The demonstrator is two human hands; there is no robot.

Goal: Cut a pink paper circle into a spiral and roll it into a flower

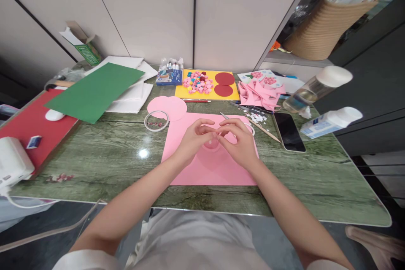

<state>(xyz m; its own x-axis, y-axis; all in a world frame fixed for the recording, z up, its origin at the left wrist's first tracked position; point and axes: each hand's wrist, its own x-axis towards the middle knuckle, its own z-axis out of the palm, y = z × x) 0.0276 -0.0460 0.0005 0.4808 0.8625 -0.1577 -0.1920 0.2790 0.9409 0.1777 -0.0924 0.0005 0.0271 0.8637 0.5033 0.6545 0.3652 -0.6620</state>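
Note:
My left hand (193, 140) and my right hand (238, 141) meet over a pink paper sheet (209, 168) lying on the green table. Both have fingers curled and fingertips pinched together around a small pink piece (214, 136) between them. A round pink shape (211, 148) lies on the sheet just under the hands. A pink paper circle (167, 106) lies beyond the sheet's left corner, beside a tape ring (156, 120). Scissors (225, 116) peek out behind my right hand.
A yellow sheet (207, 92) carries small paper flowers and two red circles. Pink folded scraps (259, 93), a phone (289, 131), two bottles (318, 88) and a stick (265, 130) lie right. Green paper (95, 90), a red mat (31, 128) and a white device (12, 162) lie left.

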